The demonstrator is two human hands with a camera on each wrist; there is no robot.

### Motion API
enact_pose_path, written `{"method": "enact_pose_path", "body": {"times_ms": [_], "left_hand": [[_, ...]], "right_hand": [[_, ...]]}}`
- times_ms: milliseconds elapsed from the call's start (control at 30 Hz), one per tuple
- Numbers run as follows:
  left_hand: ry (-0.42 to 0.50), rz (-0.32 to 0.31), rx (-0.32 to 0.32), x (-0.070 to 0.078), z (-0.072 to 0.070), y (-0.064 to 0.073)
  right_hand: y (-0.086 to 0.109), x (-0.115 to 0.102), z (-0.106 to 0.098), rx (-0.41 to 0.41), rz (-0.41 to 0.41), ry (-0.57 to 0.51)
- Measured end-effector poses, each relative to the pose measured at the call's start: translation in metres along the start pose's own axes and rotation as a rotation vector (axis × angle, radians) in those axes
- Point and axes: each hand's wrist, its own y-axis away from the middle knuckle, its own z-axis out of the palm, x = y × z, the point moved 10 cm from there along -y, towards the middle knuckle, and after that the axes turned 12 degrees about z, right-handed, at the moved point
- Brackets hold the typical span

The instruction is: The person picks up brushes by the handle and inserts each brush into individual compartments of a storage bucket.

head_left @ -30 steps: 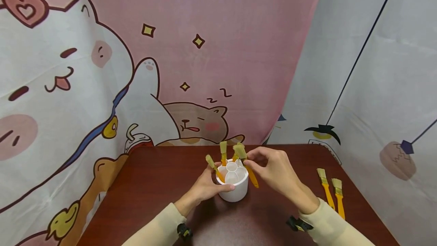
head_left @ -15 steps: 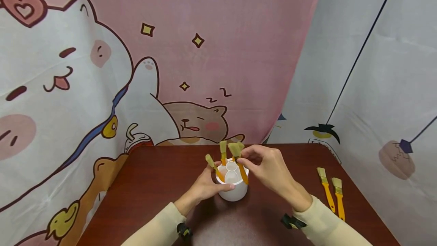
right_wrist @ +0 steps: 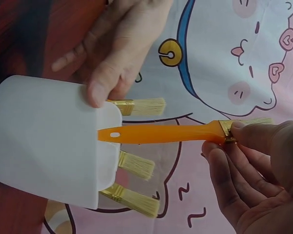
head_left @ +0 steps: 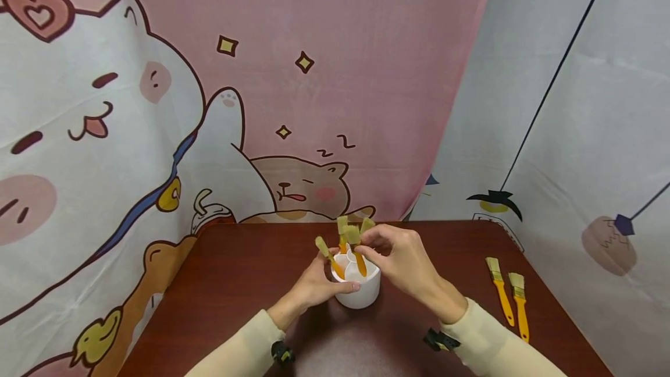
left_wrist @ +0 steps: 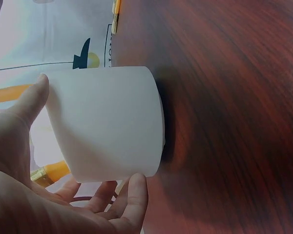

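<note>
A white divided pot (head_left: 361,297) stands on the table. My left hand (head_left: 316,285) holds it round its left side, thumb at the front rim, fingers (left_wrist: 136,197) along the wall in the left wrist view. With thumb and fingertips, my right hand (head_left: 407,258) pinches a paintbrush (right_wrist: 166,133) by its metal band. The brush is bristles up, and the tip of its orange handle is at the pot's mouth, over the front compartment. Three other paintbrushes stand bristles up in the pot: one at the left (head_left: 322,246), one at the back (head_left: 342,227), one behind my right fingers (head_left: 367,224).
Two more orange-handled paintbrushes lie side by side near the table's right edge, one nearer the pot (head_left: 499,292) and one beyond it (head_left: 520,307). Behind the dark red table (head_left: 246,260) hangs a printed cloth (head_left: 366,86) with cartoon animals.
My right hand has moved left with the paintbrush, bringing its handle from outside the pot's right side to over the front compartment. My left hand keeps its hold on the pot.
</note>
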Motion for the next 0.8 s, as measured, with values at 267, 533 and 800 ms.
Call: {"method": "enact_pose_path", "body": {"times_ms": [267, 533, 800], "left_hand": [[0.001, 0.016, -0.009, 0.004, 0.000, 0.002], [-0.001, 0.018, -0.009, 0.007, -0.001, 0.002], [-0.014, 0.013, 0.002, 0.005, -0.001, 0.002]], "right_hand": [[0.004, 0.003, 0.010, -0.018, -0.038, 0.012], [0.007, 0.010, 0.020, -0.031, -0.067, 0.033], [0.014, 0.020, 0.030, -0.047, -0.132, 0.056]]}}
